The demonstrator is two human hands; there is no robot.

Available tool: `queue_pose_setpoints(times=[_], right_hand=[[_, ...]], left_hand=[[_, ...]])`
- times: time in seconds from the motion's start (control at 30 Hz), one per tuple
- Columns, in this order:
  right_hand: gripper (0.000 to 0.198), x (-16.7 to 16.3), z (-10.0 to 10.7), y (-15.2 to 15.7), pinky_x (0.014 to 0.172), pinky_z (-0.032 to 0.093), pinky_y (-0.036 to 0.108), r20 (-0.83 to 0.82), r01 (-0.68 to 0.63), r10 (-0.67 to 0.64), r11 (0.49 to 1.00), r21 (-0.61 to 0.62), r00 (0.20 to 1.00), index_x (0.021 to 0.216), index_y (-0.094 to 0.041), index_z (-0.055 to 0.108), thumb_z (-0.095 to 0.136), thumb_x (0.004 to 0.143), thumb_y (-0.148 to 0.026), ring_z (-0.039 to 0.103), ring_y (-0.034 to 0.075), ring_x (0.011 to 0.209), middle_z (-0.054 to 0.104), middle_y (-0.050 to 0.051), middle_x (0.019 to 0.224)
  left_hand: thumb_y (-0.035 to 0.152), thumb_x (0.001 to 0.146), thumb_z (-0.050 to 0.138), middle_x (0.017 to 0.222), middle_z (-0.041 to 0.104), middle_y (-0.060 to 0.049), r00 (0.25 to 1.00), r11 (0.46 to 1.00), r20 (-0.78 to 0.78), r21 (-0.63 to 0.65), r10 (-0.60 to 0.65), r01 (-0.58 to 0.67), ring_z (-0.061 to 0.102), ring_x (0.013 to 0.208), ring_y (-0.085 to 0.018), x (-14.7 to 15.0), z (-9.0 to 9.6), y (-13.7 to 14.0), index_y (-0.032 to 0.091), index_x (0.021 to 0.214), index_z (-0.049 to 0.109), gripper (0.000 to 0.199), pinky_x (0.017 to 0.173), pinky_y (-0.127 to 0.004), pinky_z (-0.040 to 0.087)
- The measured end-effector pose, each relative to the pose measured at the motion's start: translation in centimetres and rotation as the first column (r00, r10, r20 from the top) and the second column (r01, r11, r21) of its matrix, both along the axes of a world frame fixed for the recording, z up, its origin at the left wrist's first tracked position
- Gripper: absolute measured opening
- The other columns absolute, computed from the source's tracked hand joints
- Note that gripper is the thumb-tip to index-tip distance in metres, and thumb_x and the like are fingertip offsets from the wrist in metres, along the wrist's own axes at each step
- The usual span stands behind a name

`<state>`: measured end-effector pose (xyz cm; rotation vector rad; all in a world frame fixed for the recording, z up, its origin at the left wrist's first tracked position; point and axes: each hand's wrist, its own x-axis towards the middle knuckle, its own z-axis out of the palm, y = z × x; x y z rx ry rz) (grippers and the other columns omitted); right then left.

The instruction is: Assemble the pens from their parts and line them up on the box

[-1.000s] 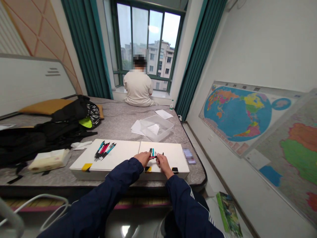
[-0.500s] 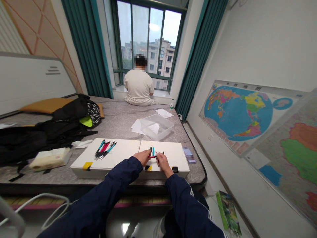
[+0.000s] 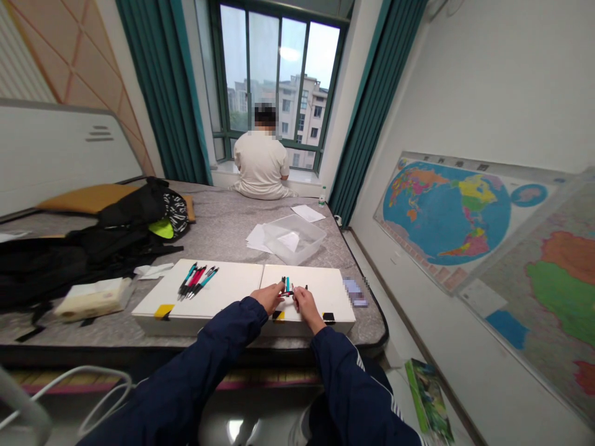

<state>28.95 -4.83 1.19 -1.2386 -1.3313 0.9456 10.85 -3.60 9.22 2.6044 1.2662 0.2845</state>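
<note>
My left hand (image 3: 268, 298) and my right hand (image 3: 305, 306) meet over the right white box (image 3: 325, 282). Both are closed, fingers pinched, on a small red pen (image 3: 285, 294) held crosswise between them. Its ends are hidden by my fingers. Just behind it, a short teal pen part (image 3: 287, 284) lies on the box, with small dark pieces near my fingertips. On the left white box (image 3: 242, 275), several teal, red and black pens (image 3: 198, 282) lie side by side in a loose group.
Beyond the boxes are a clear plastic bin (image 3: 297, 244) and white papers (image 3: 258, 238). A tissue pack (image 3: 95, 298) and a black backpack (image 3: 93, 248) lie left. A phone (image 3: 356, 292) is at the right. A person (image 3: 261, 164) sits by the window, back turned.
Both hands stay nearly in place around the red pen. Less of its red shows between my fingers now.
</note>
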Motion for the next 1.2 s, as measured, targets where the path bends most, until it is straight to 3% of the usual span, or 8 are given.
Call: queue_pose_setpoints(times=[0.13,0.27,0.5,0.63,0.73,0.83,1.07,1.2], right_hand=[[0.044,0.0,0.1,0.0,0.046,0.029,0.023,0.001,-0.002,0.002,1.0,-0.016,1.0,0.064,-0.021,0.045,0.043,0.087,-0.058,0.037,0.011,0.047,0.042,-0.004,0.051],[0.044,-0.1,0.2,-0.1,0.044,0.029,0.023,-0.023,0.005,-0.006,0.999,-0.04,1.0,0.065,-0.021,0.045,0.045,0.085,-0.06,0.036,0.01,0.045,0.042,-0.005,0.051],[0.036,-0.3,0.8,-0.5,0.043,0.03,0.022,-0.076,0.014,-0.018,0.998,-0.053,0.997,0.071,-0.021,0.048,0.051,0.083,-0.054,0.039,0.01,0.045,0.045,-0.006,0.054],[0.027,-0.3,1.1,-0.6,0.047,0.033,0.023,-0.049,0.036,-0.036,0.999,-0.01,0.998,0.078,-0.02,0.054,0.058,0.079,-0.046,0.042,0.011,0.048,0.049,-0.005,0.055],[0.024,-0.3,1.0,-0.5,0.048,0.034,0.023,-0.031,0.067,-0.067,0.998,0.003,0.997,0.08,-0.019,0.057,0.059,0.078,-0.042,0.044,0.012,0.05,0.051,-0.004,0.056],[0.02,-0.3,0.8,-0.3,0.049,0.035,0.023,-0.036,0.106,-0.106,0.994,0.014,0.994,0.08,-0.018,0.059,0.06,0.075,-0.037,0.045,0.013,0.051,0.05,-0.004,0.056],[0.022,-0.4,0.4,-0.2,0.05,0.036,0.024,-0.031,0.183,-0.181,0.982,0.039,0.983,0.084,-0.017,0.063,0.061,0.074,-0.036,0.046,0.014,0.051,0.052,-0.002,0.056],[0.024,-0.5,0.0,0.0,0.051,0.037,0.025,-0.015,0.202,-0.202,0.977,0.066,0.979,0.086,-0.016,0.065,0.061,0.077,-0.038,0.048,0.015,0.054,0.054,-0.001,0.058]], left_hand=[[0.04,0.095,0.041,0.103,0.062,-0.007,1.0,0.997,-0.017,0.073,-0.011,0.012,0.062,0.094,-0.02,-0.3,-0.3,0.5,0.023,0.101,0.059,0.025,0.074,-0.028,0.045],[0.04,0.098,0.034,0.101,0.063,-0.007,1.0,0.996,-0.007,0.092,0.017,-0.016,0.062,0.091,-0.019,-0.7,-1.2,0.7,0.022,0.101,0.059,0.031,0.075,-0.028,0.044],[0.042,0.097,0.031,0.091,0.064,-0.005,0.936,0.97,0.299,0.093,0.187,-0.224,0.061,0.081,-0.018,-4.1,-2.4,2.1,0.021,0.102,0.058,0.034,0.072,-0.028,0.045],[0.034,0.093,0.037,0.093,0.063,-0.009,0.839,0.886,0.456,0.199,0.295,-0.419,0.06,0.087,-0.021,-6.3,-5.0,2.1,0.019,0.107,0.059,0.03,0.082,-0.032,0.047],[0.026,0.09,0.038,0.089,0.063,-0.011,0.888,0.89,0.385,0.269,0.252,-0.369,0.058,0.088,-0.026,-7.4,-7.2,1.4,0.018,0.101,0.063,0.028,0.085,-0.038,0.047],[0.026,0.091,0.038,0.095,0.064,-0.012,0.892,0.89,0.352,0.251,0.283,-0.382,0.057,0.089,-0.026,-7.8,-8.3,1.2,0.019,0.103,0.064,0.029,0.086,-0.04,0.046],[0.032,0.093,0.041,0.114,0.061,-0.011,0.921,0.901,0.294,0.275,0.255,-0.337,0.055,0.099,-0.027,-7.4,-6.7,1.1,0.027,0.114,0.066,0.033,0.085,-0.04,0.046],[0.035,0.093,0.042,0.118,0.059,-0.01,0.908,0.921,0.371,0.25,0.195,-0.3,0.055,0.104,-0.026,-6.4,-6.0,1.7,0.03,0.114,0.067,0.033,0.089,-0.039,0.045]])
